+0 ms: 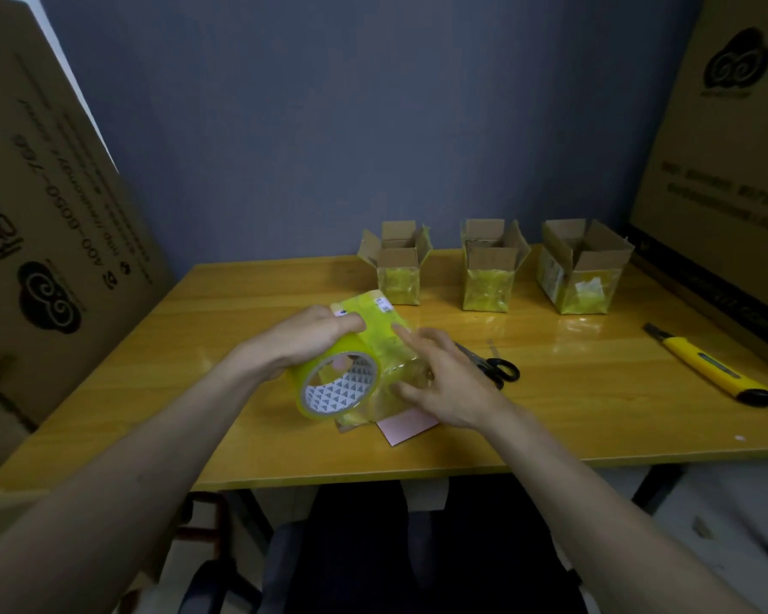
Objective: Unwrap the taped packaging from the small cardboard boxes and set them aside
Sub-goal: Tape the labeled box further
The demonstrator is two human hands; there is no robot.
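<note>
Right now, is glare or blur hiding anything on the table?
Head view: dim overall; glare streaks the table before the right open box; the right hand is slightly motion-blurred; wide-angle distortion bends the big side cartons; scissors and utility knife stay readable.

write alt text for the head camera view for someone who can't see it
Over a yellow wooden table, a person's left hand grips a roll of yellowish tape against a tape-wrapped small box while the right hand rests open on the box. Three opened small boxes stand in a row at the back, with scissors and a yellow utility knife lying to the right.
</note>
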